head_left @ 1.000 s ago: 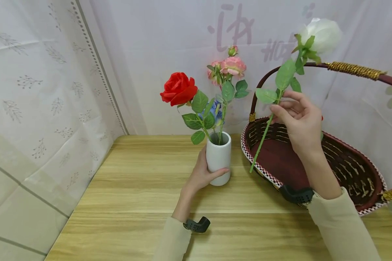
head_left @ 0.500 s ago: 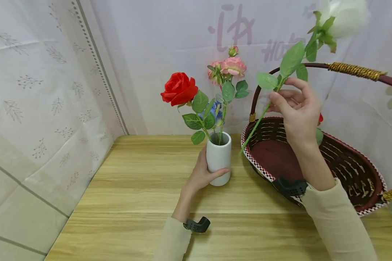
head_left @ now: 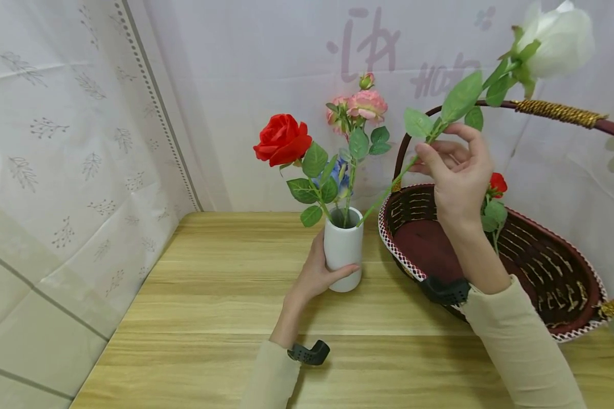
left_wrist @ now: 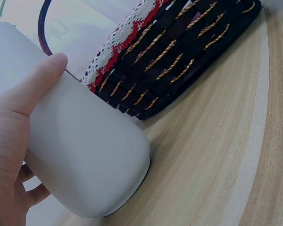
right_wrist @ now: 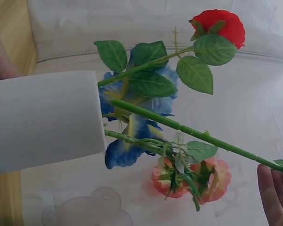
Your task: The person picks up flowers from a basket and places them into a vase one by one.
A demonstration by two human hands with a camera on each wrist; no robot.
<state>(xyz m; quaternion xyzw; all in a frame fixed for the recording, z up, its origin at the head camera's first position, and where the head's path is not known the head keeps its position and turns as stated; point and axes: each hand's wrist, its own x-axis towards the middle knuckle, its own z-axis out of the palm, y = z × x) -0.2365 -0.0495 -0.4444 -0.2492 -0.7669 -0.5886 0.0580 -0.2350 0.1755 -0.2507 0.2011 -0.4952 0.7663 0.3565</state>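
Observation:
My left hand (head_left: 319, 270) grips a white vase (head_left: 343, 255) standing on the wooden table, its thumb across the front. From the vase rise a red rose (head_left: 282, 140), a pink flower (head_left: 367, 106) with a bud, and a blue flower (head_left: 340, 176) partly behind leaves. My right hand (head_left: 460, 176) pinches the green stem of a white rose (head_left: 558, 42) between thumb and fingers. The rose slants, bloom up to the right. In the right wrist view, the lower end of its stem (right_wrist: 179, 126) is beside the vase's mouth, outside the opening.
A dark woven basket (head_left: 552, 272) with lace trim and a tall handle (head_left: 558, 112) stands right of the vase. A small red flower (head_left: 498, 184) with leaves stands in it, partly behind my right arm. Printed curtains hang at the back and left.
My right hand has moved left with the white rose, which now leans further right. Its stem end has swung from over the basket to the vase's mouth. My left hand stays on the vase.

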